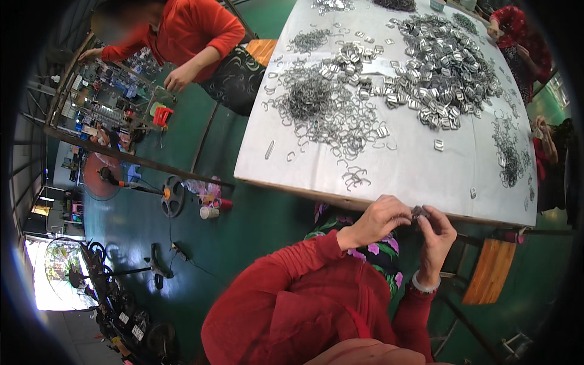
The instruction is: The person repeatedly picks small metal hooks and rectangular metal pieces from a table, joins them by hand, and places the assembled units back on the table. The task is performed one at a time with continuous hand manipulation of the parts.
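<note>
At the table's near edge, my left hand [384, 218] and my right hand [435, 236] meet with fingers pinched. A small grey metal buckle [418, 212] sits between the right thumb and fingers. My left fingertips press together beside it; what they pinch is too small to make out. On the white-covered table [401, 173] lies a heap of silvery metal buckles [438, 67]. Left of it spreads a tangled pile of curved wire hooks [316, 100]. Single buckles lie nearer me, one [438, 145] mid-table and another [472, 193] by the edge.
A person in red [198, 36] stands beyond the table's left side; others sit along its right. More hooks [511, 161] lie near the right edge. A wooden stool [488, 271] stands at my right. Fans [103, 175] and parked motorbikes [121, 310] are on the left.
</note>
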`<state>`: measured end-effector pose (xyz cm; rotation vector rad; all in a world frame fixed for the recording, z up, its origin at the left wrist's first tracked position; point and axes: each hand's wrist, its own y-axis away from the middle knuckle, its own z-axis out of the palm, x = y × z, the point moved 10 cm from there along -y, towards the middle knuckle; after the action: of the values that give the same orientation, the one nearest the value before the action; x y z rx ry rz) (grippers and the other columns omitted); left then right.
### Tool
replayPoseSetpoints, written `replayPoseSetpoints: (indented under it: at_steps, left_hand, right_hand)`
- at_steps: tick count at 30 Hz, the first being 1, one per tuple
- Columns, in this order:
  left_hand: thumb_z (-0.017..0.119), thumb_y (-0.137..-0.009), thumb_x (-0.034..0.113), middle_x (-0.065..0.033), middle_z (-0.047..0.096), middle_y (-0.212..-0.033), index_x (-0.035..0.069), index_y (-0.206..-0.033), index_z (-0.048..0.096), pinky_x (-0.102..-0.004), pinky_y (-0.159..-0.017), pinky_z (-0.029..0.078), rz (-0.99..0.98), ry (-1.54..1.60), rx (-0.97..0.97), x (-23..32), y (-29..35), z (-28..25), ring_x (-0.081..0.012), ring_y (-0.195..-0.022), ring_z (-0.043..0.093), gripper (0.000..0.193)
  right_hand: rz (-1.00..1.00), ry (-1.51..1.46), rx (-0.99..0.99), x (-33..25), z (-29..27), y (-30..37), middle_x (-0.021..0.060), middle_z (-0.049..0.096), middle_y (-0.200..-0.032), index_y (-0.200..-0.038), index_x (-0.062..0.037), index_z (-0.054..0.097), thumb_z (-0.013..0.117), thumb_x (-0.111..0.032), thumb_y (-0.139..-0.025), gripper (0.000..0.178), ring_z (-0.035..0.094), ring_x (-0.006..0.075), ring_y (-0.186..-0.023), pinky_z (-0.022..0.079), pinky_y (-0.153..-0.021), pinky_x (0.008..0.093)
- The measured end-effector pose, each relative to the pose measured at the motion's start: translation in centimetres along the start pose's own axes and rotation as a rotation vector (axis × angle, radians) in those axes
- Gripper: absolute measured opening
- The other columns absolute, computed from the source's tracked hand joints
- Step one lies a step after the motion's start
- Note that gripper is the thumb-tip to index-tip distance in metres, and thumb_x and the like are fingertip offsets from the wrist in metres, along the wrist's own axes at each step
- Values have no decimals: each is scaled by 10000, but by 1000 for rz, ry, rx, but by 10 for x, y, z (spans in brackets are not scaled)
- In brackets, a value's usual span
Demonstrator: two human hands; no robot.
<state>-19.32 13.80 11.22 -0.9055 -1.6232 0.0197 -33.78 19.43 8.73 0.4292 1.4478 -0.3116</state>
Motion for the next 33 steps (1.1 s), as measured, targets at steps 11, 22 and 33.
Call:
replayPoseSetpoints:
  at_steps: [11, 22, 33]
  left_hand:
    - [694, -751, 56, -115, 630, -1106, 50, -1071, 610, -347, -872, 479, -137, -112, -24, -61, -14, -47, -237, -1029, 598, 331]
    - [649, -777, 165, -38, 603, -833, 116, -797, 689, -358, -698, 514, -20, -1094, -303, -210, -136, -130, -224, -875, 574, 66]
    - [492, -871, 70, -145, 536, -910, 20, -903, 543, -378, -759, 483, 126, -1041, -183, -169, -124, -141, -329, -909, 533, 78]
  right_hand:
    - [59, -237, -21, 23, 12, -3, 116, 632, -823, -890, 66, 657, 637, 164, -709, 207, 610, 134, -638, 489, -568, 215]
    - [51, -135, -198, 12, 25, -3, 84, 623, -798, -858, 50, 670, 669, 156, -687, 201, 592, 105, -663, 458, -569, 195]
    - [19, -119, -197, 0, 29, 33, 65, 635, -853, -903, 59, 661, 656, 121, -746, 169, 613, 94, -701, 504, -620, 192]
